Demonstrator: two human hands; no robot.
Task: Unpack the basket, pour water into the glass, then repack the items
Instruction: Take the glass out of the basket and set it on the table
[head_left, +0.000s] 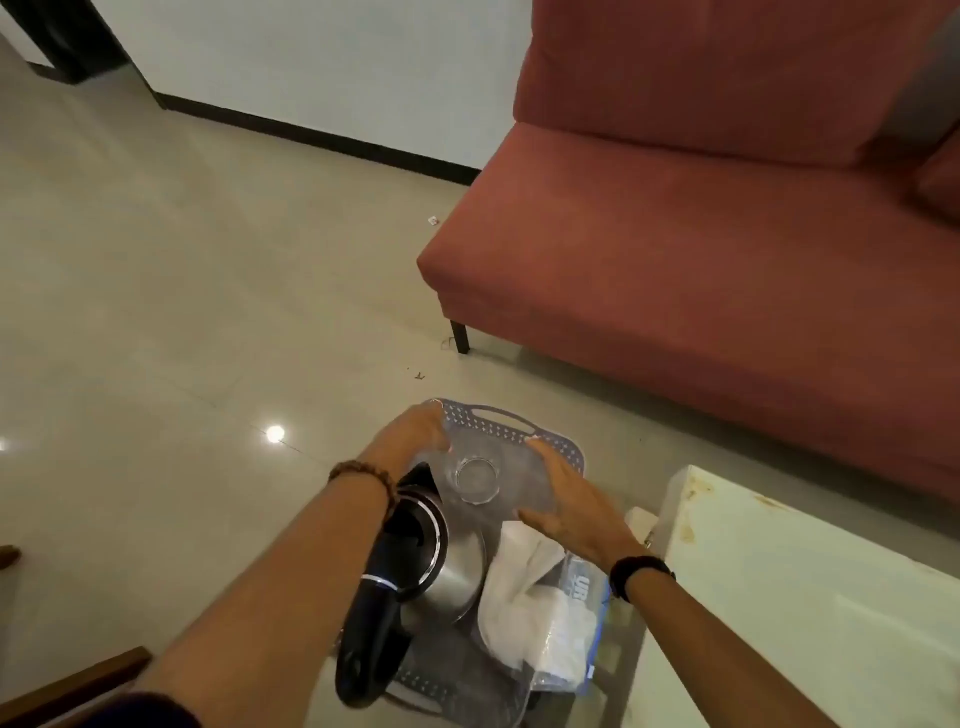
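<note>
A grey perforated plastic basket (498, 423) stands on the floor below me. Inside it lie a steel kettle (457, 566) with a black handle, tipped on its side at the left, a clear glass (477, 480) standing upright at the far end, and a plastic bag of white tissue (530, 597) at the right. My left hand (413, 434) reaches to the basket's far left corner, its fingers at the rim beside the glass. My right hand (566, 506) hovers with fingers spread just right of the glass, above the tissue bag, holding nothing.
A red sofa (701, 260) stands right behind the basket. A pale tabletop (779, 571) with stains fills the lower right, its corner close to the basket. Glossy floor tiles (182, 312) stretch to the left. A wooden edge (78, 686) shows at the bottom left.
</note>
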